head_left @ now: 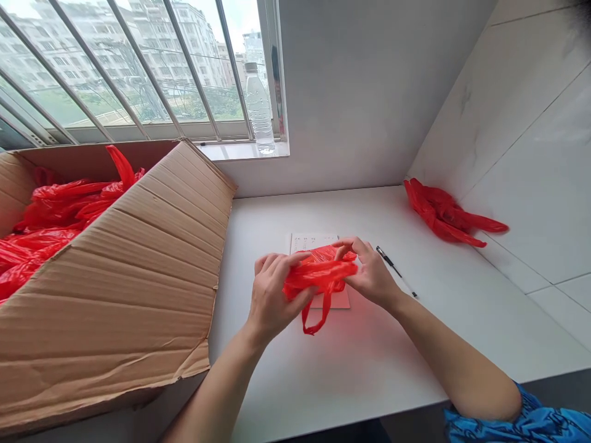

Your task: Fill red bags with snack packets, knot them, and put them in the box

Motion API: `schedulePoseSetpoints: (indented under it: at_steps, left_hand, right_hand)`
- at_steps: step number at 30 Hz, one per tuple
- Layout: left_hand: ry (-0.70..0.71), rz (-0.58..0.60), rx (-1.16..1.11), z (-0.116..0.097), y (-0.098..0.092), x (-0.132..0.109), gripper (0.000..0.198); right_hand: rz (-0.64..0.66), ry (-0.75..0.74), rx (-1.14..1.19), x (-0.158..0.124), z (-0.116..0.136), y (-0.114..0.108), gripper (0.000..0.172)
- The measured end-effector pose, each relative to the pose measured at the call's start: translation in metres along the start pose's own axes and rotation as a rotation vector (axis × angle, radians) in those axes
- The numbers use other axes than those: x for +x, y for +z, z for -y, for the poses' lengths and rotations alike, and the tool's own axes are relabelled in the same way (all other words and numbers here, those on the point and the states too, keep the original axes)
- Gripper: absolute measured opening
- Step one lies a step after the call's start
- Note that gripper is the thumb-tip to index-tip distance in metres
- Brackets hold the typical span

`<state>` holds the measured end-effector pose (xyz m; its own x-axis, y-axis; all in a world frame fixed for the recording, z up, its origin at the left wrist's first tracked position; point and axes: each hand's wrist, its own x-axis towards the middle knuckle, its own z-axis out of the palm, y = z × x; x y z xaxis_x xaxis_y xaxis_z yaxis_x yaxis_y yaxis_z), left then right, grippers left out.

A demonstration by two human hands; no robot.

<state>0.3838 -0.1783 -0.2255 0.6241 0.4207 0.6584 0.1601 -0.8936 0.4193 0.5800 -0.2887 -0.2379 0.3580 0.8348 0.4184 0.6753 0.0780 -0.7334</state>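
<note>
Between my two hands, above the white table [272,381], is a bunched red plastic bag [318,275] with one looped handle hanging down. My left hand [273,295] grips its left end, thumb below and fingers on top. The fingers of my right hand [369,274] pinch its right end. Under the bag lies a sheet of paper [300,241] with handwriting on its upper part; the rest is mostly hidden. To the right of my right hand rests a black-and-clear pen [396,269].
A large cardboard box [138,264] full of red plastic bags [74,206] stands at the left, its flap leaning toward the table. Another crumpled red bag [446,212] lies by the tiled wall at the right. A clear bottle [260,114] stands on the windowsill.
</note>
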Motion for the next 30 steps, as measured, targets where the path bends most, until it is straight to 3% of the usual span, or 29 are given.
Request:
schedulePoseSetpoints:
  at_steps: [2, 3, 6, 9, 11, 13, 16, 19, 23, 26, 27, 30]
  left_hand:
    - [0.032, -0.042, 0.025, 0.0, -0.002, 0.001, 0.017]
    - [0.005, -0.111, -0.004, 0.0, -0.004, 0.001, 0.014]
    - [-0.136, -0.372, -0.162, 0.0, -0.009, 0.003, 0.016]
    - [-0.132, -0.46, -0.21, -0.009, -0.014, 0.003, 0.018]
    - [-0.045, -0.422, -0.205, -0.017, -0.016, 0.001, 0.02]
    - [0.066, -0.374, -0.214, -0.023, -0.017, -0.001, 0.02]
    - [0.198, -0.331, -0.257, -0.027, -0.017, -0.006, 0.021]
    - [0.179, -0.334, -0.35, -0.025, -0.014, -0.009, 0.025]
    - [0.006, -0.296, -0.568, -0.024, -0.01, -0.011, 0.028]
    - [0.007, -0.172, -0.586, -0.024, -0.01, -0.012, 0.031]
    - [0.039, -0.138, -0.549, -0.024, -0.011, -0.011, 0.032]
    - [0.147, -0.077, -0.347, -0.021, -0.015, -0.006, 0.027]
  right_hand:
    - [-0.018, -0.007, -0.012, 0.002, -0.002, -0.002, 0.01]
    - [-0.063, 0.014, -0.016, 0.004, -0.005, -0.004, 0.012]
    - [-0.31, 0.106, -0.037, 0.009, -0.013, -0.016, 0.016]
    - [-0.516, -0.05, -0.069, 0.006, -0.004, -0.022, 0.017]
    - [-0.47, -0.332, -0.075, -0.002, 0.011, -0.017, 0.017]
    - [-0.289, -0.601, -0.075, -0.011, 0.028, -0.008, 0.024]
    - [-0.042, -0.724, -0.13, -0.017, 0.043, 0.005, 0.021]
    - [0.027, -0.653, -0.221, -0.015, 0.042, 0.008, 0.028]
    - [0.115, -0.425, -0.381, -0.014, 0.035, 0.004, 0.047]
    - [0.112, -0.22, -0.529, -0.02, 0.031, 0.004, 0.029]
    - [0.101, -0.187, -0.581, -0.022, 0.028, 0.004, 0.037]
    - [0.108, -0.141, -0.734, -0.028, 0.019, 0.001, 0.086]
